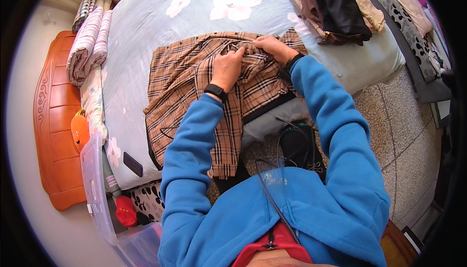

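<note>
A tan plaid shirt with black, white and red lines lies spread across the bed, its row of dark buttons along the far edge. One sleeve hangs over the near edge of the bed. My left hand is closed on bunched cloth near the collar, thumb and forefinger pinched together. Just right of it, my right hand also pinches the shirt by the collar area. Folds of cloth hide the fingertips of both hands in part. A dark band circles each wrist.
The bed has a pale blue flowered sheet. Folded dark clothes are stacked at the far right. A black phone lies at the left edge, near a clear plastic box. Rolled quilts rest by the orange wooden headboard.
</note>
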`<state>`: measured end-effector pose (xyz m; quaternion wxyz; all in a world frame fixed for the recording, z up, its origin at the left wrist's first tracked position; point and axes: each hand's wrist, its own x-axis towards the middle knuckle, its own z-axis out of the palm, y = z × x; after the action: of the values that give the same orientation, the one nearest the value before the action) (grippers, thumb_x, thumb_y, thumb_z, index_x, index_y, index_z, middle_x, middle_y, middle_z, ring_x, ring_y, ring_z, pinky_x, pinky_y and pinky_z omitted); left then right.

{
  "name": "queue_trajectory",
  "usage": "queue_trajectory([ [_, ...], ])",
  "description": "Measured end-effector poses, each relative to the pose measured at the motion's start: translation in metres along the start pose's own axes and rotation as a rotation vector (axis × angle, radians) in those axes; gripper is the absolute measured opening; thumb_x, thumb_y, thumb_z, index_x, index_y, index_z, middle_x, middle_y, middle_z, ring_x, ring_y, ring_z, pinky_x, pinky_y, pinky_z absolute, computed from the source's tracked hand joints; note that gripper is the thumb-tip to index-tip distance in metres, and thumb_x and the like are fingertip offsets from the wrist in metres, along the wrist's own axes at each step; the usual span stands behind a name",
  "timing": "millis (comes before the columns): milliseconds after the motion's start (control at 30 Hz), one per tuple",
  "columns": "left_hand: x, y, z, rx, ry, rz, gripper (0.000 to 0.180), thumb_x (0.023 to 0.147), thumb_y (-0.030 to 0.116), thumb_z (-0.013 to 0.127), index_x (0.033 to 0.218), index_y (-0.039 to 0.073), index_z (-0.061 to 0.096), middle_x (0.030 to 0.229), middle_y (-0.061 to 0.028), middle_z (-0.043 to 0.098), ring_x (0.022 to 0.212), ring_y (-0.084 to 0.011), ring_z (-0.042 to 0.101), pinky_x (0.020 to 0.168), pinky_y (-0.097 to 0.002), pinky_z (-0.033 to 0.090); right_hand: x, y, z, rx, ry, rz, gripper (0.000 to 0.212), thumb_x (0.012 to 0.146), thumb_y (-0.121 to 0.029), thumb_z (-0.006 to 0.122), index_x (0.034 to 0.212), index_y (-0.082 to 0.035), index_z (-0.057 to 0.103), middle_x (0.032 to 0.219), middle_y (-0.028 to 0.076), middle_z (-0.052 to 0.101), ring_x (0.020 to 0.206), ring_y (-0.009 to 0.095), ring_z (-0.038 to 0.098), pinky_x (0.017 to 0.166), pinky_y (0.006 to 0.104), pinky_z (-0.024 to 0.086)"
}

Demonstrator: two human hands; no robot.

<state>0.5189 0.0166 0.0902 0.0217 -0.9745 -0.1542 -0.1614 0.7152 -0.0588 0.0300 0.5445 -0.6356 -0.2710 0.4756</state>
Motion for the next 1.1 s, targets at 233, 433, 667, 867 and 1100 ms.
queue_trajectory([
  [233, 0.003, -0.012, -0.009, -0.14, 0.102, 0.335, 0.01, 0.085, 0.005, 0.061, 0.089, 0.007, 0.07, 0.094, -0.008, 0.061, 0.095, -0.0284, 0.061, 0.083, -0.0399, 0.051, -0.001, -0.003, -0.001, -0.353, 0.081, -0.101, 0.031, 0.098, -0.028, 0.062, 0.094, 0.001, 0.071, 0.085, 0.01, 0.069, 0.078, 0.023, 0.062, 0.073, 0.0398, 0.048],
  [433, -0.024, -0.024, -0.019, -0.113, 0.024, 0.283, 0.012, 0.088, 0.015, 0.07, 0.096, 0.006, 0.069, 0.096, -0.0081, 0.065, 0.094, -0.0286, 0.062, 0.086, -0.0397, 0.049, 0.006, -0.008, 0.0, -0.366, 0.11, -0.033, 0.031, 0.094, -0.027, 0.065, 0.095, 0.003, 0.072, 0.083, 0.012, 0.07, 0.077, 0.023, 0.064, 0.072, 0.0385, 0.05],
  [667, 0.012, -0.001, 0.006, -0.175, 0.094, 0.276, 0.01, 0.09, 0.015, 0.066, 0.097, 0.008, 0.068, 0.091, -0.0096, 0.069, 0.088, -0.0298, 0.067, 0.076, -0.0411, 0.055, -0.012, 0.0, -0.01, -0.196, 0.089, -0.259, 0.022, 0.087, -0.016, 0.069, 0.099, 0.002, 0.072, 0.087, 0.009, 0.071, 0.08, 0.019, 0.065, 0.074, 0.0308, 0.052],
  [867, 0.038, 0.001, 0.018, -0.064, -0.193, 0.077, 0.024, 0.09, 0.03, 0.068, 0.088, 0.007, 0.072, 0.08, -0.0131, 0.07, 0.082, -0.0339, 0.069, 0.073, -0.0451, 0.056, -0.054, -0.001, -0.019, -0.516, 0.128, -0.466, 0.021, 0.088, -0.012, 0.067, 0.102, 0.002, 0.07, 0.093, 0.014, 0.072, 0.089, 0.023, 0.068, 0.079, 0.0336, 0.054],
  [1100, 0.043, -0.004, 0.028, -0.1, -0.3, 0.108, 0.024, 0.085, 0.026, 0.067, 0.088, 0.004, 0.074, 0.091, -0.0185, 0.071, 0.087, -0.0374, 0.07, 0.079, -0.0471, 0.056, -0.095, 0.009, -0.017, -0.748, 0.035, -0.734, 0.018, 0.083, -0.008, 0.072, 0.099, -0.002, 0.068, 0.101, 0.013, 0.066, 0.099, 0.032, 0.063, 0.087, 0.0406, 0.052],
])
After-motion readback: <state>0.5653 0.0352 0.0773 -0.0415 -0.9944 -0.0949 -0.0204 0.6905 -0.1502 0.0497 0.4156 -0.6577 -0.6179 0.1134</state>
